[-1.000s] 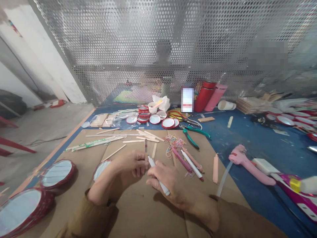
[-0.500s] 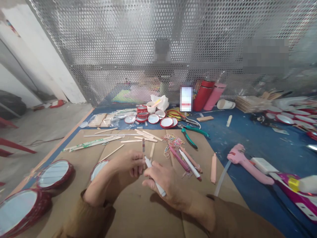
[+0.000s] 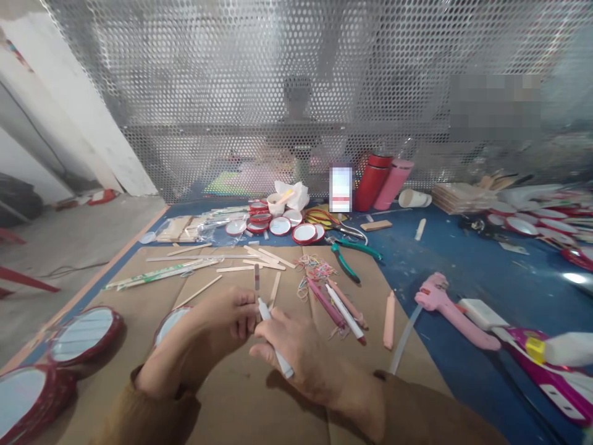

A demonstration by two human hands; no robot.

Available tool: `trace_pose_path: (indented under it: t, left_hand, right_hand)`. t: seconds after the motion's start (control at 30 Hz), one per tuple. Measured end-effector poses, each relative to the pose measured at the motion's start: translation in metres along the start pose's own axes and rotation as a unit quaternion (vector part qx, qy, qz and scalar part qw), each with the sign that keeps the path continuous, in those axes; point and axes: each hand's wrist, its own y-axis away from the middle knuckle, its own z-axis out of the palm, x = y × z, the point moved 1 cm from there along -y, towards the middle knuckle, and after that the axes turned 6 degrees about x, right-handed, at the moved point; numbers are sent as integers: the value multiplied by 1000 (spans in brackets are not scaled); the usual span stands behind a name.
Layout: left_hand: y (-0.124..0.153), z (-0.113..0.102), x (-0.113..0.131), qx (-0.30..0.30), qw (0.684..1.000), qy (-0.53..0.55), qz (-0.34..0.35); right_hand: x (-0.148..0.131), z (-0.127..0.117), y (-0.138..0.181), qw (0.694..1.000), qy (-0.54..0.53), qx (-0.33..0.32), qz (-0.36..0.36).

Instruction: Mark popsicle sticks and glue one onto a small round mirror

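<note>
Upright between the closed fingertips of my left hand (image 3: 229,318) is a wooden craft stick (image 3: 257,278), its upper part coloured grey and reddish brown. My right hand (image 3: 299,343) is wrapped round a white marker pen (image 3: 264,309), whose tip end reaches the stick just above my left fingers. Whether the tip touches the wood I cannot tell. Bare craft sticks (image 3: 264,256) lie scattered beyond my hands on a cardboard sheet (image 3: 241,395). A red-rimmed round mirror (image 3: 171,324) is partly hidden by my left forearm.
Other red-rimmed mirrors (image 3: 83,334) stand at the left. Rubber bands (image 3: 317,267), another white marker (image 3: 345,312) and green-handled pliers (image 3: 345,262) lie ahead right. A pink glue gun (image 3: 456,312) and a magenta power strip (image 3: 556,389) are at the right. Perforated metal (image 3: 231,74) rises behind.
The view has turned slightly, so everything sits a little further left. Both hands keep their grips on the stick and the marker, in nearly the same pose.
</note>
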Motion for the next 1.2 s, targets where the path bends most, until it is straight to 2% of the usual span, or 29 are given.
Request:
trace_pose_path:
  t: [0.4, 0.53, 0.73, 1.07, 1.2]
  left_hand:
    - [5, 0, 4, -3, 1000, 20, -7]
    - [6, 8, -3, 23, 995, 93, 28]
    - [8, 15, -6, -3, 983, 173, 62]
    - [3, 1, -4, -12, 993, 106, 53]
    - [2, 0, -7, 17, 995, 80, 50]
  right_hand:
    - [2, 6, 1, 1000, 8, 26, -8]
    - [2, 6, 1, 1000, 6, 21, -10]
    - [0, 3, 0, 1000, 4, 21, -11]
    - [4, 6, 1, 999, 11, 38, -21]
    - [4, 7, 1, 999, 18, 40, -17]
